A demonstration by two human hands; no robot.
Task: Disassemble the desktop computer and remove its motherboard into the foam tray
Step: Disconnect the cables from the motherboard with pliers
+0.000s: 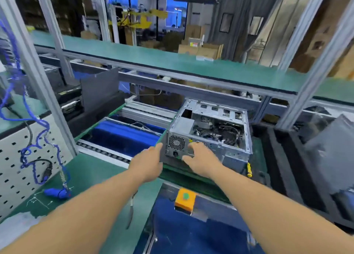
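Observation:
A grey desktop computer case (210, 127) lies on its side on the green bench with its side panel off, so cables and boards show inside. Its rear end with the power supply fan grille (176, 143) faces me. My left hand (148, 161) reaches along the case's left side with straight fingers at its rear corner. My right hand (199, 159) lies over the rear panel, fingers spread and slightly bent against it. The motherboard itself is hard to make out among the cables. Black foam trays (283, 169) stand to the right of the case.
A yellow-handled screwdriver (249, 169) lies by the case's right side. An orange box with a green button (185, 199) sits on the bench front. A blue coiled cable and blue tool (55, 192) lie at left by a pegboard. Roller conveyor (122, 135) left of the case.

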